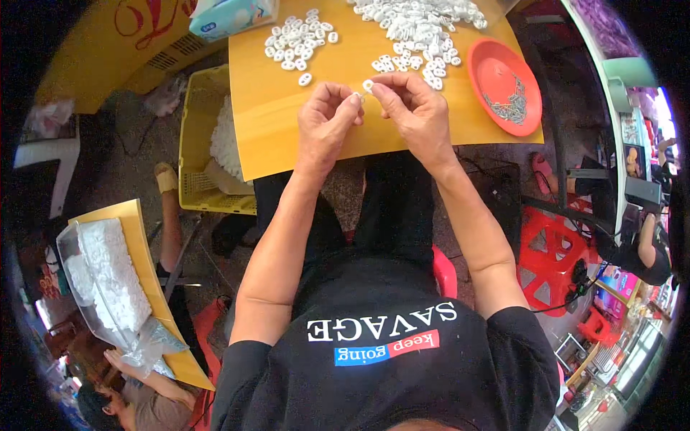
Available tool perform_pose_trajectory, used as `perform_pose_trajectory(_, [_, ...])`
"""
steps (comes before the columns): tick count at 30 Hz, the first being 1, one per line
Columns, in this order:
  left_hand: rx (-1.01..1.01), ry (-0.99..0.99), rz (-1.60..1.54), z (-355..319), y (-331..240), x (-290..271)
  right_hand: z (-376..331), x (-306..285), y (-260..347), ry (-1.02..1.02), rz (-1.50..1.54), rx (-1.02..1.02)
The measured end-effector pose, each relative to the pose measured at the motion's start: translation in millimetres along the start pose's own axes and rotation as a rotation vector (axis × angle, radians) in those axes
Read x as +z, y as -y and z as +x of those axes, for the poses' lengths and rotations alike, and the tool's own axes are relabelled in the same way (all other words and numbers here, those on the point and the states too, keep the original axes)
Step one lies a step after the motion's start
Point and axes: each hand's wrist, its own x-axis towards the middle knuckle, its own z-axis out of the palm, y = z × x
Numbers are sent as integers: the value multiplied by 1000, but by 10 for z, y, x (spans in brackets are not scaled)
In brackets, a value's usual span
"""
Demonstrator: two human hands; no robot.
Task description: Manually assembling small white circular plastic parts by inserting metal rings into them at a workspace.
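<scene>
While both forearms reach up from the lower edge and meet over the near edge of the yellow table (pixel 273 136), the left hand (pixel 325 122) and the right hand (pixel 413 108) come together at the fingertips. The left hand curls its fingers inward, thumb and forefinger pinched on 1 small white piece (pixel 357 95). The right hand mirrors it, knuckles raised, thumb and forefinger closed on a second small white ring-shaped piece (pixel 368 85) just beside the first. The 2 pieces sit touching or nearly so between the hands; whether they are joined is too small to tell.

Beyond the hands, farther up the table, lie 2 scatters of the same white oval pieces: a smaller group (pixel 298 39) to the left and a larger heap (pixel 420 29) to the right, its nearest pieces just past the right knuckles. An orange plate (pixel 483 65) rests at the table's right side, well apart from the hands, with a small pile of grey metal bits (pixel 507 104) in it. A yellow crate (pixel 194 129) stands on the floor left of the table, white material inside.
</scene>
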Motion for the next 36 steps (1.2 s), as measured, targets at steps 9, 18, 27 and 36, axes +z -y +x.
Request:
perform_pose_trajectory(9, [9,-1,-17,2,-12,15,-10,26,17,-24,88,17])
perform_pose_trajectory(18, [27,10,-20,22,27,-13,-14,-3,52,36,35,47])
perform_pose_trajectory(27, [17,-4,-4,-42,-63,108,-60,140,-15,-74,92,-24])
perform_pose_trajectory(36, [34,-9,-77,-238,-242,314,-196,83,259,-111,184,-62])
